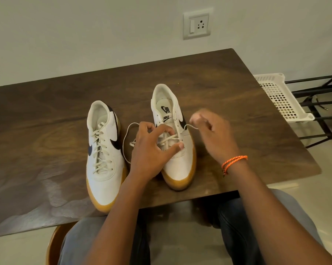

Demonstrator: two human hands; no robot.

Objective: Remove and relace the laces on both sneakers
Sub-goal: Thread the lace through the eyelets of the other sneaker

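Two white sneakers with dark swooshes and gum soles stand on the brown table (56, 115), toes toward me. The left sneaker (103, 150) is fully laced. The right sneaker (177, 161) is laced only over its lower eyelets. My left hand (151, 150) rests on that shoe's lacing, fingers curled round the crossed lace, thumb on the shoe's right side. My right hand (211, 134), blurred, pinches one lace end (192, 127) beside the upper eyelets. The other lace end (126, 142) loops loosely on the table between the shoes.
A white perforated plastic basket (280, 98) sits on a black metal rack (318, 104) just past the table's right edge. A wall socket (198, 23) is on the wall behind. My knees and a round stool edge (53, 243) show below the table's near edge.
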